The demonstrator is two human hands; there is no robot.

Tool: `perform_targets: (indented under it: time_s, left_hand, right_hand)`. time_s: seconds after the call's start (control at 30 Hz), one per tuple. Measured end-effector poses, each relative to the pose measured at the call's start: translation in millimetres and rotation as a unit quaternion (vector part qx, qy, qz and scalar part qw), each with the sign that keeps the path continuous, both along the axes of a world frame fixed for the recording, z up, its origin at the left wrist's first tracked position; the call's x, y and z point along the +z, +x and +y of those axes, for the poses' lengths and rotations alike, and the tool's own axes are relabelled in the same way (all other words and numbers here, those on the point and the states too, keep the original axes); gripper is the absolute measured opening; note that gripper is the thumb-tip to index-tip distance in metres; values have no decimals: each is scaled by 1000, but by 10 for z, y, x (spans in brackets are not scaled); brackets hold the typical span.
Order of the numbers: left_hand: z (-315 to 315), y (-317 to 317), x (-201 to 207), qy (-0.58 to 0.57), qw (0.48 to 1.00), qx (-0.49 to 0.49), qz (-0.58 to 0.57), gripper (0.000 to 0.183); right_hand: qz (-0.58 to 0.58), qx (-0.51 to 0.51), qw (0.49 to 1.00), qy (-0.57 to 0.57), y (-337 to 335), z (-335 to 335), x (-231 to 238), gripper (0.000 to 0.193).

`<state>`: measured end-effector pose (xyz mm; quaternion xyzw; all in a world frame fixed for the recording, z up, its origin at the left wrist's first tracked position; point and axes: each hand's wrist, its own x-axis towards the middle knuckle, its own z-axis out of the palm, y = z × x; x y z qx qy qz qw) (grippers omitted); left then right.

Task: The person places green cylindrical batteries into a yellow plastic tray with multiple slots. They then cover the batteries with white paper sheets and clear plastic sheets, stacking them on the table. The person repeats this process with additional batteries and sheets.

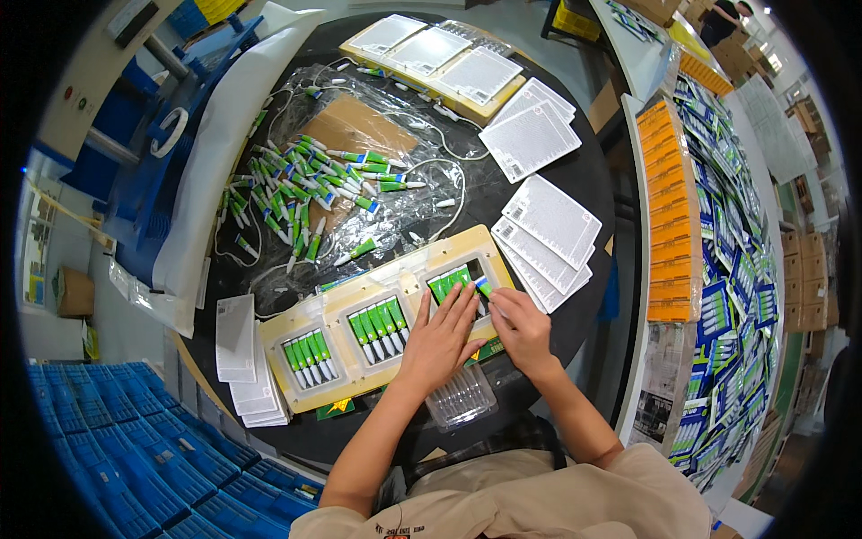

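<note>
In front of me lies a long yellow tray (355, 294) with three openings, each lined with a clear plastic blister. Small green tubes with white caps fill the left opening (309, 359) and the middle one (377, 329) in neat rows. My left hand (438, 340) lies with fingers stretched over the tubes (451, 280) in the right opening, covering their lower parts. At that opening's right end, my right hand (523, 334) pinches a green tube (482, 286) with a blue end; its cap is hidden by the fingers.
Loose tubes (305, 189) are heaped on clear plastic film beyond the tray. Printed white cards (549, 229) lie to the right, more cards (237, 341) to the left. A second yellow tray (435, 63) stands at the back. Clear blisters (461, 395) sit near my body.
</note>
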<state>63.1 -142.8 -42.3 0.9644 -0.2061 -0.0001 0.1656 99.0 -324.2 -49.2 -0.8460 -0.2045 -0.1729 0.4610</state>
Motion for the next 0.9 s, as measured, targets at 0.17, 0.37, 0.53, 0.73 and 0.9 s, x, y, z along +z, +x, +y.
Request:
perform_targets:
  time_s: [0.17,0.37,0.53,0.73,0.9]
  left_hand:
    - [3,11,-4,-4,1000,-2,5,69]
    - [5,7,-25,-3,1000,-3,-6,69]
    - [-5,13,-35,-2,1000,-2,-1,69]
    - [9,6,-17,3,1000,1,-6,70]
    - [-28,20,17,9,1000,3,26,74]
  right_hand:
    - [-114,10,987,-109,102,67,-66,24]
    - [-115,-39,986,-117,157,70,-11,25]
    - [-101,-93,982,-133,132,113,26,14]
    - [-60,-128,974,-175,168,271,-29,13]
    - [-2,-53,989,-137,343,58,26,20]
